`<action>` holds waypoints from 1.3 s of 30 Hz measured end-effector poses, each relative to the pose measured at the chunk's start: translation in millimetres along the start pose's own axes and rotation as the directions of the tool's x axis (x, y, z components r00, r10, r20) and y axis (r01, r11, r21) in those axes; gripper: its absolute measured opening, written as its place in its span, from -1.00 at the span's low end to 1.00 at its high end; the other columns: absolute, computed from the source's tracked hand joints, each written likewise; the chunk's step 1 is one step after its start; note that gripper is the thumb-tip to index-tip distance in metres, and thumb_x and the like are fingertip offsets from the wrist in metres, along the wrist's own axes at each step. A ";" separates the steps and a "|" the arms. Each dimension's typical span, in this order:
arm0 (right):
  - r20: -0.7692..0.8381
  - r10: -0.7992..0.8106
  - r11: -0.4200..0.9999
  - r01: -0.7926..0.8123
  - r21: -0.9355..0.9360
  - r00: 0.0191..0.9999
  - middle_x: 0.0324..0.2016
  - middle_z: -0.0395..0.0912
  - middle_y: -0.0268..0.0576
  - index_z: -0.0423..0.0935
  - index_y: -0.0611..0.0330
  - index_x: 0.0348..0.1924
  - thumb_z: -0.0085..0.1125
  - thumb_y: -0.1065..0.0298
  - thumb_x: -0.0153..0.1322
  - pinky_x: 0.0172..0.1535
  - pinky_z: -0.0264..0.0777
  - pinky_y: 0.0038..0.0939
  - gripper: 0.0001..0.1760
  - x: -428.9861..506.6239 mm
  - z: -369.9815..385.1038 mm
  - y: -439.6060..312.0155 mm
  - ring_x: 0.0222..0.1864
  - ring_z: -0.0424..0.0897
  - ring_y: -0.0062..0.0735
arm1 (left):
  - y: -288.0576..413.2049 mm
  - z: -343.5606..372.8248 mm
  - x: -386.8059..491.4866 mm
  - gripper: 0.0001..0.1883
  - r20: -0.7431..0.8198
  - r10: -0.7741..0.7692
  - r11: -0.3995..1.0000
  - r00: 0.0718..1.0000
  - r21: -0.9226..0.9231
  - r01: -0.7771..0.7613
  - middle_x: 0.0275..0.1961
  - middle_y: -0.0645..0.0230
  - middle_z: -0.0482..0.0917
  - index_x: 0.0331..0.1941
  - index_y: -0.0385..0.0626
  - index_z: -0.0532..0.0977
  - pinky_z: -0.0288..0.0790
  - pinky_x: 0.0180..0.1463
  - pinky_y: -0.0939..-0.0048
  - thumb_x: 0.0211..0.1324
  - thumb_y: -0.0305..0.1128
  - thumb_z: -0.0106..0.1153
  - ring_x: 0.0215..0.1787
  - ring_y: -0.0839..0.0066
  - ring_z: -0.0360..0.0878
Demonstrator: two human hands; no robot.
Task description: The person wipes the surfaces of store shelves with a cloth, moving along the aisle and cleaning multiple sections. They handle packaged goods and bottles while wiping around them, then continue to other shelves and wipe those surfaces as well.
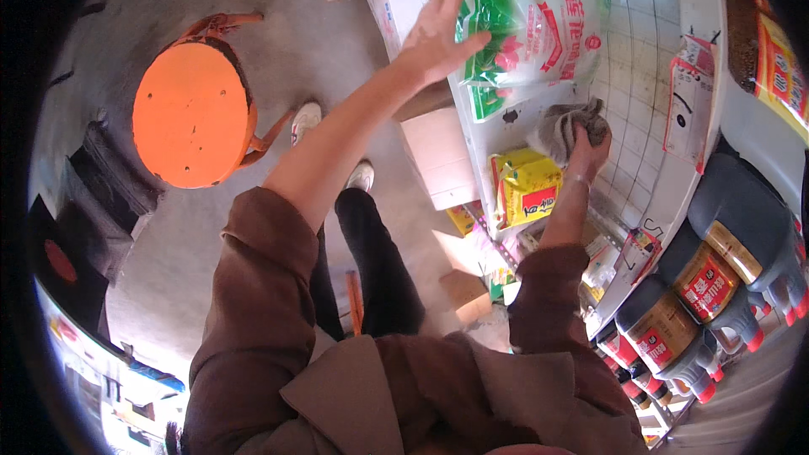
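Observation:
With fingers spread, my left hand (pixel 442 35) reaches to the near end of a large green-and-clear plastic bag (pixel 537 31) with white contents and red print. Its fingertips overlap the bag; I cannot tell how firmly they touch it. A crumpled grey cloth (pixel 559 129) is bunched in my right hand (pixel 588 151), just beside the bag. Both hands are over a white metal shelf (pixel 471 139). A yellow packet (pixel 528 183) with a red panel lies on that shelf, close to my right wrist.
An orange round stool (pixel 193 115) stands on the concrete floor at left. Cardboard boxes (pixel 439 155) sit under the shelf edge. Large dark sauce bottles (pixel 657 325) with red caps line another shelf at right. Price cards (pixel 689 107) hang from that shelf's edge. A wire grid backs the shelf.

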State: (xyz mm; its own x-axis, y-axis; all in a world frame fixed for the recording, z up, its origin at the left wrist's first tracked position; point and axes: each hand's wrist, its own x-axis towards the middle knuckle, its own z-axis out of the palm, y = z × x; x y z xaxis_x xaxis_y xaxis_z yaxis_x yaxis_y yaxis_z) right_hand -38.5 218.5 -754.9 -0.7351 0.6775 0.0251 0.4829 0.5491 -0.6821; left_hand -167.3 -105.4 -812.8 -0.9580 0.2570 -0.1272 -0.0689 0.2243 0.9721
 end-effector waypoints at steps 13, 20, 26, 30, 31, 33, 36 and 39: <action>0.649 0.383 0.921 -0.215 -0.325 0.657 0.06 0.59 -0.05 0.50 0.24 0.18 0.08 0.40 0.38 0.18 0.42 -0.23 -0.52 -88.8 71.3 4.9 0.12 0.55 -0.20 | 9.3 22.8 -30.0 -0.30 0.194 -0.052 0.995 0.980 0.097 0.033 0.56 0.09 -0.03 0.44 -0.07 0.14 0.23 0.47 0.25 0.25 -0.23 0.10 0.48 0.13 0.22; 0.892 -0.244 0.442 -0.775 0.452 0.381 0.16 0.51 0.00 0.37 0.38 0.28 0.01 0.22 0.51 0.28 0.35 -0.26 -0.45 -73.9 29.3 -178.2 0.19 0.50 -0.22 | -42.1 -27.6 -52.4 -0.46 0.181 0.050 0.997 0.982 -0.067 -0.038 0.52 0.23 0.16 0.32 0.06 0.38 0.29 0.44 0.27 0.22 -0.48 -0.02 0.46 0.12 0.25; 0.219 -0.058 0.809 -0.082 0.582 0.974 0.11 0.52 0.05 0.32 0.24 0.31 0.22 0.42 0.34 0.09 0.52 -0.22 -0.34 23.5 134.6 -248.0 0.09 0.57 -0.13 | -101.6 -55.1 -155.0 -0.55 -0.069 -0.257 0.966 0.964 -0.029 0.256 0.27 0.08 0.48 0.23 -0.04 0.45 0.47 0.21 0.30 0.24 -0.52 0.01 0.21 0.20 0.55; 0.158 -0.077 0.956 0.118 -0.270 0.984 0.38 0.16 0.23 0.14 0.12 0.44 0.35 -0.07 0.23 0.37 0.16 -0.07 0.01 93.2 235.6 -244.3 0.40 0.18 0.20 | -116.4 -43.1 -244.6 -0.59 -0.135 -0.432 0.894 0.892 -0.191 0.404 0.09 0.07 0.59 0.13 -0.07 0.51 0.43 0.21 0.17 0.15 -0.44 0.07 0.14 0.07 0.55; 0.265 -0.082 0.877 0.196 -0.438 0.961 0.40 0.12 0.25 0.11 0.10 0.45 0.31 -0.15 0.23 0.40 0.10 -0.07 0.04 102.8 254.5 -236.8 0.42 0.12 0.25 | -113.9 -40.2 -265.5 -0.59 -0.107 -0.468 0.883 0.877 -0.106 0.458 0.07 0.06 0.59 0.12 -0.09 0.51 0.43 0.20 0.18 0.14 -0.45 0.08 0.13 0.06 0.56; 0.422 0.013 0.619 0.324 -0.715 0.906 0.44 0.02 0.28 0.05 0.06 0.48 0.23 -0.31 0.23 0.44 -0.02 -0.06 0.10 121.3 290.9 -222.5 0.46 -0.01 0.35 | -106.1 -28.7 -290.2 -0.58 0.078 -0.643 0.743 0.762 -0.175 0.646 0.05 0.04 0.59 0.11 -0.14 0.51 0.44 0.18 0.20 0.11 -0.49 0.10 0.10 0.05 0.56; 0.486 -0.085 0.506 0.458 -0.731 0.870 0.44 0.03 0.23 0.03 0.05 0.50 0.13 -0.35 0.27 0.47 -0.06 -0.12 0.09 157.0 321.7 -200.7 0.47 0.03 0.21 | -95.9 -14.2 -305.3 -0.57 0.025 -0.461 0.866 0.887 -0.205 0.456 0.05 0.02 0.58 0.11 -0.16 0.49 0.43 0.19 0.18 0.10 -0.50 0.12 0.10 0.03 0.55; 0.570 -0.006 0.495 0.498 -0.713 0.822 0.46 0.04 0.14 0.02 0.04 0.50 0.07 -0.27 0.33 0.46 -0.02 -0.22 0.01 214.6 297.3 -191.0 0.47 0.09 0.03 | -96.4 -8.0 -303.1 -0.59 0.042 -0.432 0.883 0.901 -0.182 0.432 0.05 0.06 0.58 0.13 -0.17 0.49 0.51 0.06 0.29 0.16 -0.54 0.13 0.01 0.15 0.61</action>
State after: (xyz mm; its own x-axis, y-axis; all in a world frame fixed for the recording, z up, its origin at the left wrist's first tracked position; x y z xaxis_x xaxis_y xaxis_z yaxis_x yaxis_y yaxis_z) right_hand -430.0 113.6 -836.4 -0.8781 0.2748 -0.3918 0.2122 0.9574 0.1958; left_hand 127.5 -212.5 -866.4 -0.8213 0.1741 -0.5432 -0.5259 0.1380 0.8393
